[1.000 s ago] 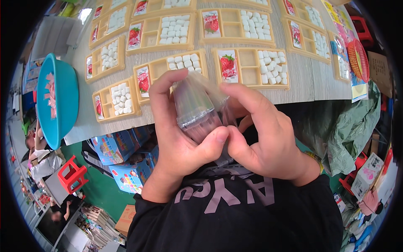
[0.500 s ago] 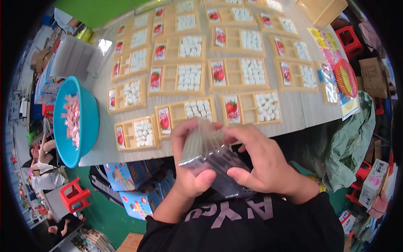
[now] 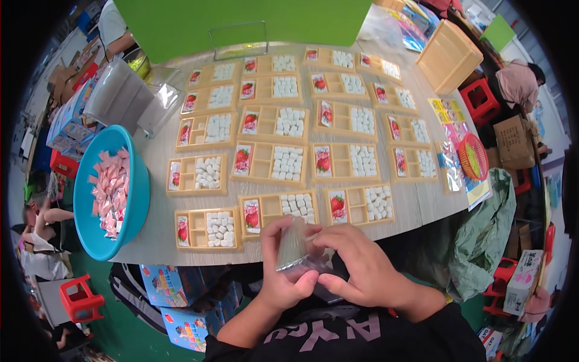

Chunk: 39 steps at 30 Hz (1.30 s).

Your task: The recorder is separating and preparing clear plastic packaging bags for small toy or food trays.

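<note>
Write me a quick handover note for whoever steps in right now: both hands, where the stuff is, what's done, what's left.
Left hand and right hand together hold a stack of clear plastic bags at the table's near edge.
Table: rows of wooden trays, each with a strawberry packet and white cubes, all uncovered.
Blue basin of pink packets sits at the left.
Done: trays filled with packet and cubes.
Left: no tray bagged yet; some compartments look empty.

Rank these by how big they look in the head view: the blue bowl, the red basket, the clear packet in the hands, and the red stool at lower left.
1. blue bowl, clearly largest.
2. clear packet, though it is nearest the camera, so its true size is unsure.
3. red stool and red basket look about alike; not ranked.
</note>
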Tool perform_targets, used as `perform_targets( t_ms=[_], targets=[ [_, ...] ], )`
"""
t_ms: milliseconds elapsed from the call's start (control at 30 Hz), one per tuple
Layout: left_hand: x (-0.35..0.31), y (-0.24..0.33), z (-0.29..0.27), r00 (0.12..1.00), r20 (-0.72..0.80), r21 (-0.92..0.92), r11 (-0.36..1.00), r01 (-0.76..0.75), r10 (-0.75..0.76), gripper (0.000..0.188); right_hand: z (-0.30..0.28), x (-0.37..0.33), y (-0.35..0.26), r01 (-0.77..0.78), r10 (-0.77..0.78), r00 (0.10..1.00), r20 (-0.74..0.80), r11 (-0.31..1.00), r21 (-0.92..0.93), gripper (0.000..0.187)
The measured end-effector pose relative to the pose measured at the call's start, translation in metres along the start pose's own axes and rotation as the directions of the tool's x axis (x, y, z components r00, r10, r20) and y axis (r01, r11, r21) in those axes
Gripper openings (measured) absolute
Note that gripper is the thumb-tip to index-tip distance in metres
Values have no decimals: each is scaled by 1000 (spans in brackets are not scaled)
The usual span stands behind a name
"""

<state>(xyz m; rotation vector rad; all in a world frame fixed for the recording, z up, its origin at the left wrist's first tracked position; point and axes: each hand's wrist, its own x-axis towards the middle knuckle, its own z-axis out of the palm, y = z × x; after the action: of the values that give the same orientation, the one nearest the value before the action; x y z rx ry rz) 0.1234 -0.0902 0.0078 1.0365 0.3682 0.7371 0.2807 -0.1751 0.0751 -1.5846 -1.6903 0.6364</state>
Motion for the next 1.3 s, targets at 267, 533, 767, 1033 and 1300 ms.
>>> perform_targets(
  t_ms=[267,533,767,1033,1300],
  targets=[
    [-8,8,-16,994,-42,-156,982,-104,99,86,7,16,-16,-124,118,991,64,987,106,53],
    [-8,11,-35,990,-35,-119,983,-142,139,89,9,24,-15,-400,282,907,311,807,434,77],
    [2,14,-46,978,11,-46,977,-207,207,86,-10,40,-19,-431,323,887,328,834,345,80],
    [7,5,-49,974,88,-102,974,-200,209,82,-85,124,28,4,45,997,63,783,-623,72],
    [21,27,-51,947,110,109,943,-313,302,74,-165,251,196,-222,205,973,-110,680,-699,67]
  ],
)
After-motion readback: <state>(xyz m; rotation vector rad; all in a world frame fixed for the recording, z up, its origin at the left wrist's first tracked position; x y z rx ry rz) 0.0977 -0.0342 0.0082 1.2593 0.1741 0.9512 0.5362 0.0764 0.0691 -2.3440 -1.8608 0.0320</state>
